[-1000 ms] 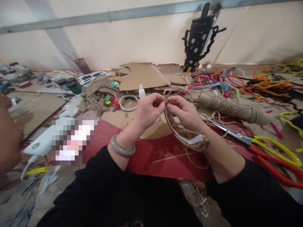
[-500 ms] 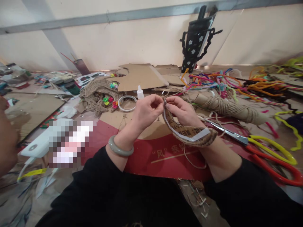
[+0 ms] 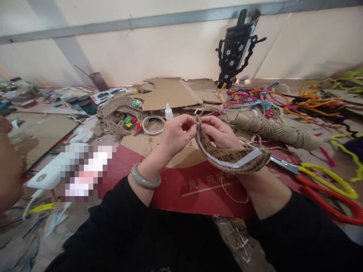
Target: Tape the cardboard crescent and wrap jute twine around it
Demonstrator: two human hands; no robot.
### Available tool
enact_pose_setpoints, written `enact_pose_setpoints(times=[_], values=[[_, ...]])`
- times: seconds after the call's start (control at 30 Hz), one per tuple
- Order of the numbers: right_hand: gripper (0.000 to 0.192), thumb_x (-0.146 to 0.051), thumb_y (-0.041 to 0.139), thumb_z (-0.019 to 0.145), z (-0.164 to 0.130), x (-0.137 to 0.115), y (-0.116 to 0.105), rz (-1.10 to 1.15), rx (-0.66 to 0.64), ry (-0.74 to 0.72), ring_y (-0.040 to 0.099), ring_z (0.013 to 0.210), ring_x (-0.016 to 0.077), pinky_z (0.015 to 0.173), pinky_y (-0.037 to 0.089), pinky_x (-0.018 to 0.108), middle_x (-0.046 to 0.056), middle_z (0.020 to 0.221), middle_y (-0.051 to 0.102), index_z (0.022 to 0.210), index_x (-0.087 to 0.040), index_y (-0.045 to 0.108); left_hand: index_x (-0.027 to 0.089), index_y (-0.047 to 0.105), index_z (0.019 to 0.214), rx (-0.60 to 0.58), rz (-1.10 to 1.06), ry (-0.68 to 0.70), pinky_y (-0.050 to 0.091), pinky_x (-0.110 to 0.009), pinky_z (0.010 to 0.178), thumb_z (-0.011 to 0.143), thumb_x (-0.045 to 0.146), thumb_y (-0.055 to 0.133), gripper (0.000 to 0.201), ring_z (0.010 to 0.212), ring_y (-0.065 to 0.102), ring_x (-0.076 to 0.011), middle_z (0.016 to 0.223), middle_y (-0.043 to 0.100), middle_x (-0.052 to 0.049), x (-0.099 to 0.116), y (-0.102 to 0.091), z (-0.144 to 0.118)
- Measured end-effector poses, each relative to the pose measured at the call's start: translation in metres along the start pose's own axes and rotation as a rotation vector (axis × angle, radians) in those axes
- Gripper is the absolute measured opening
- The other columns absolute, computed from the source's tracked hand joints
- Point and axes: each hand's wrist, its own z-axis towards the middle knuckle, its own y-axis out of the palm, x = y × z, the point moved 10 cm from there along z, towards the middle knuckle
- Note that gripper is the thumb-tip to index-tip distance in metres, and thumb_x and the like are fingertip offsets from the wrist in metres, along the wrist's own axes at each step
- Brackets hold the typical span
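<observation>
My left hand (image 3: 176, 135) and my right hand (image 3: 221, 133) meet at mid-frame, both pinching the upper end of a curved cardboard strip (image 3: 231, 158). The strip is wrapped in jute twine on its outside and edged with white tape; it arcs down and right over my right wrist. A loose end of twine (image 3: 230, 190) hangs from it onto the red cardboard (image 3: 181, 189). A grey-green bangle (image 3: 145, 180) sits on my left wrist.
Red-and-yellow-handled scissors (image 3: 326, 177) lie at right. A twine-wrapped cone (image 3: 276, 130), coloured pipe cleaners (image 3: 272, 98), a small glue bottle (image 3: 169, 112), a tape ring (image 3: 153, 124), jute coils (image 3: 119, 113) and a black flowered bottle (image 3: 234, 56) lie behind. Another person's hand (image 3: 10, 166) shows at far left.
The free end of the twine-wrapped strip has swung up and to the right over my right wrist. My hands keep pinching its top end and have barely shifted.
</observation>
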Motion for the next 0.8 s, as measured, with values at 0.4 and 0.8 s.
enact_pose_setpoints(times=[0.4, 0.8], values=[[0.027, -0.037, 0.064, 0.071, 0.000, -0.002, -0.001, 0.013, -0.018, -0.035, 0.047, 0.060, 0.0092, 0.053, 0.037, 0.024, -0.003, 0.072, 0.052, 0.089, -0.019, 0.054, 0.018, 0.062, 0.083, 0.018, -0.013, -0.011, 0.049, -0.021, 0.055, 0.079, 0.015, 0.062, 0.004, 0.058, 0.059, -0.0085, 0.067, 0.065, 0.002, -0.002, -0.001, -0.001], [0.029, -0.040, 0.064, 0.070, 0.001, -0.005, -0.004, -0.011, 0.007, -0.067, 0.049, 0.065, 0.0108, 0.056, 0.038, 0.025, -0.002, 0.074, 0.054, 0.088, -0.020, 0.054, 0.019, 0.072, 0.095, 0.026, 0.024, 0.159, 0.051, -0.022, 0.062, 0.082, 0.013, 0.061, 0.019, 0.066, 0.063, -0.0102, 0.079, 0.073, -0.003, 0.014, -0.002, -0.003]])
